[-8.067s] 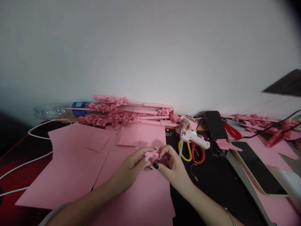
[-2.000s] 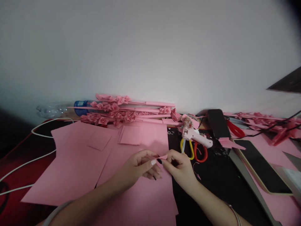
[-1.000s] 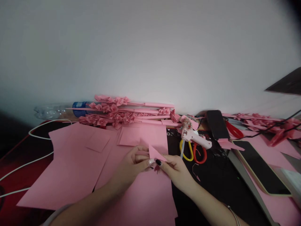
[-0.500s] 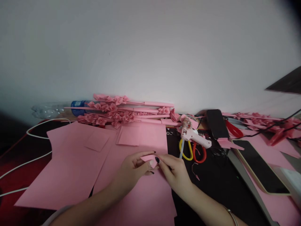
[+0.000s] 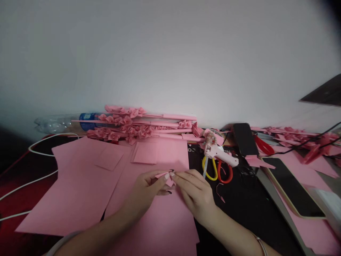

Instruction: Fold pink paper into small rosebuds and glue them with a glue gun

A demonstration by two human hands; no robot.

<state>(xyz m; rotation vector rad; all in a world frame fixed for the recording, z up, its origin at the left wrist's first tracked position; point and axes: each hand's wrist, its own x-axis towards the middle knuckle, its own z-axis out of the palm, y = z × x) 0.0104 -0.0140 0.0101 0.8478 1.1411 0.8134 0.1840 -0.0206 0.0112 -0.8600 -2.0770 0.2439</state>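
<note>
A small folded pink paper piece is pinched between both hands above a large pink sheet. My left hand grips it from the left with thumb and forefinger. My right hand holds its right side, fingers stretched along the paper's edge and pressed together on it. Both hands hover just over the sheet, near the middle of the desk.
Pink paper roses on stems lie along the wall beside a plastic bottle. A pink glue gun rests over yellow and red scissors. Two phones, small pink squares and white cables surround the hands.
The paper piece has been folded smaller since a second ago, when a triangular flap stood up. Both hands have kept their place and closed in on the piece.
</note>
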